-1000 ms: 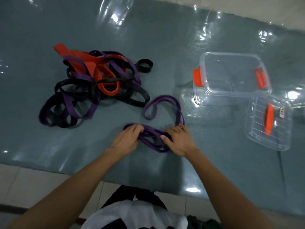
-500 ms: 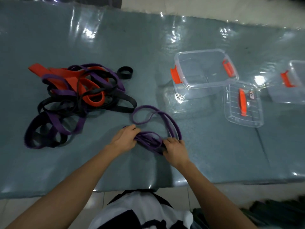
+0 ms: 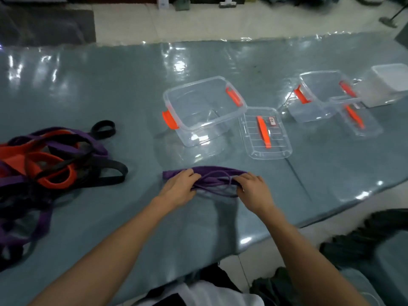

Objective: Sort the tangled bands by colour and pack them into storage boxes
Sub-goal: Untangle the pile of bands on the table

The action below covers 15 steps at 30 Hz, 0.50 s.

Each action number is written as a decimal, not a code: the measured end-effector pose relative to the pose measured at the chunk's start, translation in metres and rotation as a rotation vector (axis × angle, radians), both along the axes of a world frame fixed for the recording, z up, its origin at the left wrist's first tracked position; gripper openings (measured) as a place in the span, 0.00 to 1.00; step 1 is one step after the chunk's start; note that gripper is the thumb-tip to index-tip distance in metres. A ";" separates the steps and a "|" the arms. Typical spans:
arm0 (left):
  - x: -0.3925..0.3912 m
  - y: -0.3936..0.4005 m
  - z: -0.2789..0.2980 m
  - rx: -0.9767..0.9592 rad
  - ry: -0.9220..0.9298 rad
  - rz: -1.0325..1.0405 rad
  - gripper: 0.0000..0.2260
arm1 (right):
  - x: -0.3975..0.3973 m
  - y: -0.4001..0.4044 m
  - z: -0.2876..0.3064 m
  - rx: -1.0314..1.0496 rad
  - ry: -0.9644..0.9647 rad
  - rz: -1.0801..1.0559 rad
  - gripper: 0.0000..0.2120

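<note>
A folded purple band (image 3: 215, 177) lies flat on the table in front of me. My left hand (image 3: 180, 188) grips its left part and my right hand (image 3: 254, 191) grips its right end, fingers curled over the bundle. A tangled pile of purple, orange and black bands (image 3: 50, 162) sits at the left. Behind the folded band stands an open clear storage box (image 3: 176, 98) with orange latches, its lid (image 3: 265, 133) lying beside it on the right.
A second clear box (image 3: 309, 113) and its lid (image 3: 362, 122) stand further right, with a white box (image 3: 388, 85) behind them. The table (image 3: 110, 85) is covered in shiny plastic sheeting. The table's front edge runs close to my body.
The loose loop of the purple band has been folded in, so the band is now one compact bundle between both hands. My view has swung right, showing more boxes.
</note>
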<state>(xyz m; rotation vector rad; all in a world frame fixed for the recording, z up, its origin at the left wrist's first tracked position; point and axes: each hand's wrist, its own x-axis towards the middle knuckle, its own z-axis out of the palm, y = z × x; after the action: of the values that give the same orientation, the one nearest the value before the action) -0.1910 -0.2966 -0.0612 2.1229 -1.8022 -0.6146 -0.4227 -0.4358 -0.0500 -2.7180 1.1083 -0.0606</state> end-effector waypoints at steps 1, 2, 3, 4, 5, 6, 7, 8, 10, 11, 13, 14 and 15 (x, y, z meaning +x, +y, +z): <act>-0.006 -0.014 0.000 0.000 -0.003 0.000 0.20 | -0.007 -0.012 0.000 0.008 -0.004 -0.019 0.17; -0.013 -0.027 0.000 0.000 -0.005 0.000 0.20 | -0.013 -0.025 -0.001 0.017 -0.008 -0.044 0.17; -0.019 -0.041 0.000 0.000 -0.011 -0.001 0.19 | -0.019 -0.037 -0.002 0.028 -0.008 -0.067 0.16; -0.026 -0.053 -0.002 -0.002 -0.028 -0.003 0.18 | -0.024 -0.050 -0.004 0.036 -0.005 -0.076 0.15; -0.032 -0.064 -0.004 -0.009 -0.054 -0.004 0.17 | -0.028 -0.062 -0.007 0.043 0.002 -0.077 0.14; -0.037 -0.074 -0.006 -0.014 -0.089 -0.007 0.15 | -0.031 -0.073 -0.010 0.055 0.007 -0.072 0.14; -0.040 -0.083 -0.007 -0.024 -0.129 -0.004 0.14 | -0.032 -0.083 -0.012 0.071 0.010 -0.064 0.13; -0.043 -0.090 -0.009 -0.026 -0.167 0.006 0.14 | -0.033 -0.092 -0.015 0.086 0.014 -0.047 0.13; -0.048 -0.099 -0.009 -0.011 -0.229 0.033 0.17 | -0.033 -0.107 -0.020 0.123 0.037 -0.003 0.13; -0.050 -0.102 -0.010 0.004 -0.257 0.046 0.19 | -0.034 -0.112 -0.022 0.141 0.058 0.019 0.13; -0.054 -0.106 -0.007 0.085 -0.302 0.048 0.24 | -0.034 -0.118 -0.025 0.158 0.078 0.050 0.13; -0.056 -0.108 -0.006 0.141 -0.316 0.038 0.27 | -0.034 -0.120 -0.027 0.163 0.079 0.061 0.14; -0.057 -0.108 -0.004 0.194 -0.328 0.034 0.31 | -0.033 -0.122 -0.027 0.170 0.079 0.072 0.14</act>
<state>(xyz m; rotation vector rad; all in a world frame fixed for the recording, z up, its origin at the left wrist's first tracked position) -0.2482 -0.4043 -0.0650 2.5025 -1.9328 -0.4701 -0.4560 -0.5573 -0.0769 -2.6243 0.9866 0.1467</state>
